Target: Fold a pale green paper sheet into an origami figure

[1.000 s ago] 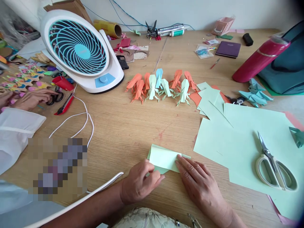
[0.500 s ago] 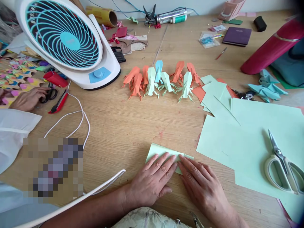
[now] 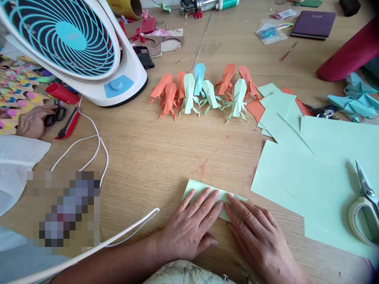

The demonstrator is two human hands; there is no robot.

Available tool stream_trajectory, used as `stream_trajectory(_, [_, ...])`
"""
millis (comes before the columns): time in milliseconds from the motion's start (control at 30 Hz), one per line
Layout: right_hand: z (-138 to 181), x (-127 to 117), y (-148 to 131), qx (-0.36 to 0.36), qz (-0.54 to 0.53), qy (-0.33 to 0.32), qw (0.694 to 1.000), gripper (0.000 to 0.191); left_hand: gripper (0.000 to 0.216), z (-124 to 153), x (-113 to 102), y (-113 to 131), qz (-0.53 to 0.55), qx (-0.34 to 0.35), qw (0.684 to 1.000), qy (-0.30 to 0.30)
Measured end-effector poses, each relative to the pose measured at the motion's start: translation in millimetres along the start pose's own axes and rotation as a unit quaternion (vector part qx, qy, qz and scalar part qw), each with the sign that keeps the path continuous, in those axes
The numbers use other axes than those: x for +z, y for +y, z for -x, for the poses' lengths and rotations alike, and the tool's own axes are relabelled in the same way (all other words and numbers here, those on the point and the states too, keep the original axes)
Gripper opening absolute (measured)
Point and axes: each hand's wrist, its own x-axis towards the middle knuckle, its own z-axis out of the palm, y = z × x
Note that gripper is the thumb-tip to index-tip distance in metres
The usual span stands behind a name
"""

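A folded pale green paper [image 3: 195,187] lies on the wooden table [image 3: 154,150] near its front edge. My left hand [image 3: 192,227] rests flat on it with fingers stretched out. Beside it, my right hand [image 3: 257,238] presses its spread fingers on the paper's right end. Both hands hide most of the sheet. Further back stands a row of folded paper insects [image 3: 201,92] in orange, green and blue.
Large green sheets [image 3: 302,173] and white-handled scissors [image 3: 365,209] lie at the right. A white and teal fan [image 3: 74,43] stands at the back left, its white cord [image 3: 91,146] trailing forward. Another person's hand [image 3: 32,122] touches black scissors at the far left. Blue paper figures [image 3: 352,104] sit far right.
My left hand went from curled at the paper's left edge to flat on top of it. The view has shifted down and a little left.
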Motion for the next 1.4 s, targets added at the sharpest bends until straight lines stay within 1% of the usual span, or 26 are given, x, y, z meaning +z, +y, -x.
stream_trajectory(133, [-3.9, -2.7, -1.3, 0.013, -0.017, 0.007, 1.000, 0.038, 0.069, -0.4, -0.7, -1.6, 0.002, 0.003, 1.000, -0.007])
stream_trajectory(267, [-7.4, -3.8, -3.2, 0.028, -0.029, 0.015, 0.999, 0.036, 0.071, 0.5, 1.5, -2.2, 0.006, 0.005, 1.000, -0.002])
stream_trajectory(367, [-8.6, -3.9, -3.5, 0.032, -0.034, 0.021, 0.999, 0.034, 0.074, 1.2, 3.9, -1.1, 0.012, -0.006, 1.000, 0.006])
stream_trajectory(567, [-8.5, -2.6, -3.0, 0.039, -0.051, 0.027, 0.998, 0.035, 0.074, 1.5, 3.5, -0.4, 0.002, -0.007, 1.000, 0.018])
stream_trajectory(933, [-6.9, -0.2, -2.1, 0.035, -0.045, 0.029, 0.998, 0.041, 0.078, 1.1, -1.0, -3.4, 0.006, -0.006, 1.000, -0.009])
stream_trajectory(1200, [-9.3, -0.7, -2.6, 0.035, -0.044, 0.036, 0.998, 0.039, 0.076, 1.0, 2.7, 0.4, 0.011, -0.030, 0.999, 0.009])
stream_trajectory(1400, [-10.3, -0.9, -2.6, 0.038, -0.044, 0.038, 0.998, 0.037, 0.078, 1.5, 4.3, 0.9, 0.013, -0.030, 0.999, 0.012])
